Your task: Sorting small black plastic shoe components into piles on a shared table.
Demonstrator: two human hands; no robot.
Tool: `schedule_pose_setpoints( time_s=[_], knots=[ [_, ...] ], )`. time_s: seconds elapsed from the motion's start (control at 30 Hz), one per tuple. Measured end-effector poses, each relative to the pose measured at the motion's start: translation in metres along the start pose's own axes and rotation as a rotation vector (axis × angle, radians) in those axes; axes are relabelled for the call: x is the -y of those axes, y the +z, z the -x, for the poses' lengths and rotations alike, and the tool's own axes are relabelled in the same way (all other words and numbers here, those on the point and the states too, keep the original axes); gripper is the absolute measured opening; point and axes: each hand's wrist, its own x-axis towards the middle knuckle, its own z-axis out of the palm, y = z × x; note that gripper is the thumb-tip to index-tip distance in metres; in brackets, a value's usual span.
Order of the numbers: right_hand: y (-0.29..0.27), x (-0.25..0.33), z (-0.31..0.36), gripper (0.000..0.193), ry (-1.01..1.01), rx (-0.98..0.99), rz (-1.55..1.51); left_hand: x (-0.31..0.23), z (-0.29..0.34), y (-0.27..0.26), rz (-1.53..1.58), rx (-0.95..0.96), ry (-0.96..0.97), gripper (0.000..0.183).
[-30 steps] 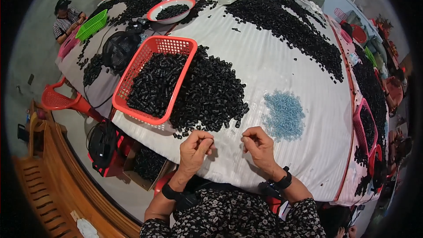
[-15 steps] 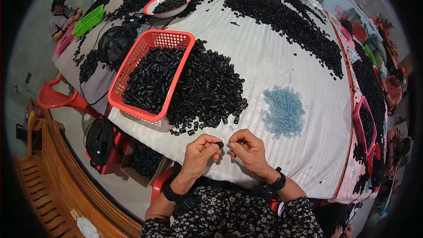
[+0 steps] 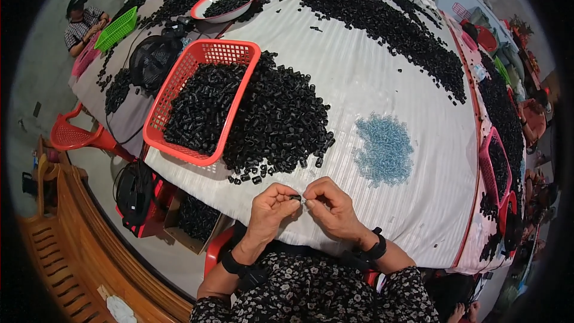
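Fingertips of the left hand (image 3: 272, 203) and right hand (image 3: 330, 206) are pinched together on one small black piece (image 3: 295, 197) at the near tabletop (image 3: 382, 72) edge, while the black heap (image 3: 278, 122) and pale blue pile (image 3: 382, 149) beyond remain largely unworked.

Two hands, left (image 3: 270, 206) and right (image 3: 330, 205), meet at lower centre. One red plastic mesh basket (image 3: 203, 98) sits left of centre, one green plastic basket (image 3: 115, 29) upper left, one round red-rimmed bowl (image 3: 225, 3) at top, one pile of pale blue beads (image 3: 382, 149) right of centre.
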Motion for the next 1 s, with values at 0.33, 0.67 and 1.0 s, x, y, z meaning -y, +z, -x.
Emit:
schedule_pose_setpoints(
  time_s=[0.33,0.67,1.0],
  knots=[
    [-0.001,-0.004,0.002,0.010,-0.101,0.028,0.047,0.009,-0.003,-0.006,0.040,-0.046,-0.004,0.019],
    [-0.013,0.000,-0.002,0.008,0.049,-0.013,-0.036,0.005,-0.001,0.003,-0.095,0.034,0.012,0.014],
    [-0.019,0.017,-0.004,0.009,0.064,0.144,0.080,0.007,0.003,-0.002,-0.157,0.099,-0.063,0.014]
  ],
)
